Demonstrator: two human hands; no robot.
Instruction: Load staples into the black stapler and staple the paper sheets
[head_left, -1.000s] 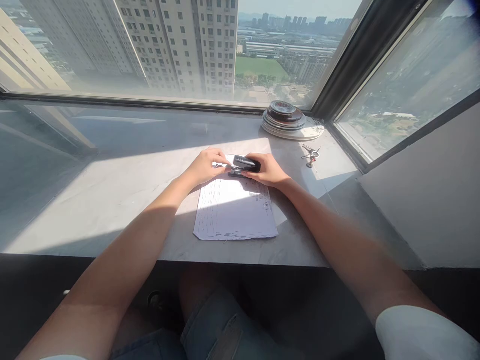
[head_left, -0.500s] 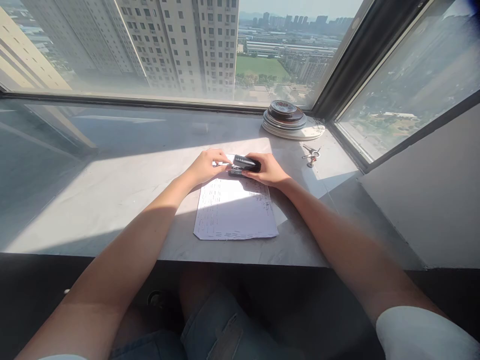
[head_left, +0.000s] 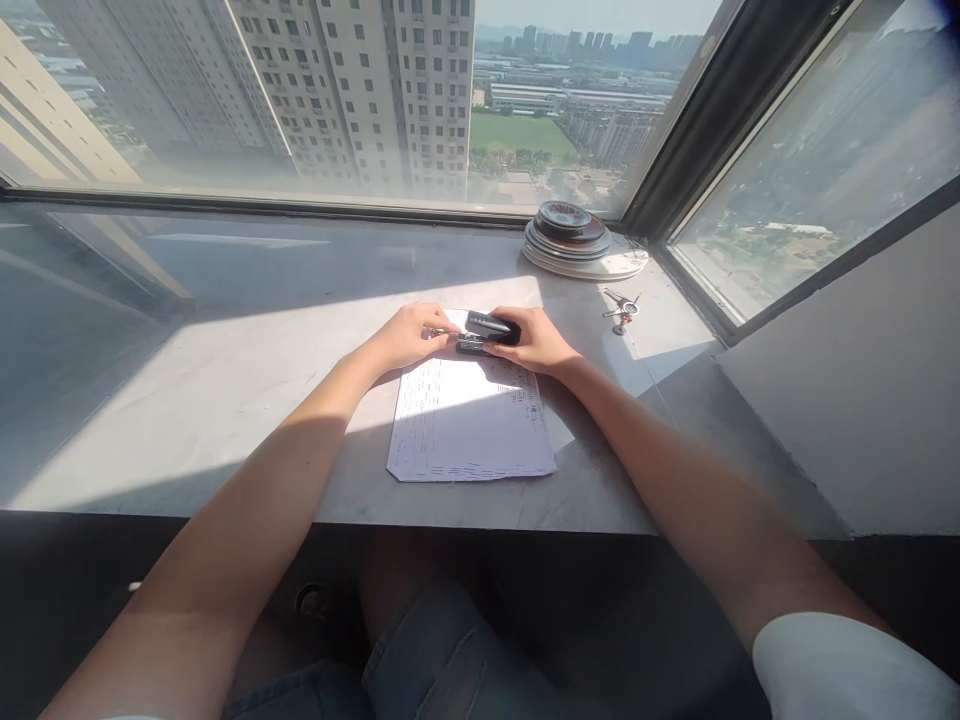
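My right hand [head_left: 531, 337] is wrapped round the rear of a black stapler [head_left: 489, 325], whose upper arm is lifted apart from its base. The base rests over the top part of a sheet of paper [head_left: 472, 430] with rows of short dark marks along its left, right and bottom borders. Just left of the stapler's front end, my left hand [head_left: 409, 335] is closed in a pinch. A thin, small piece seems to show at its fingertips, too small to name.
A stack of plates [head_left: 568, 240] stands at the back right by the window frame. In front of it lies a small metal object with thin arms [head_left: 621, 310]. The ledge's front edge [head_left: 480, 526] runs above my lap, and a white wall [head_left: 862, 400] rises at right.
My left hand has drawn slightly left, away from the stapler's front, and its fingers are more bunched. My right hand and the stapler have hardly moved.
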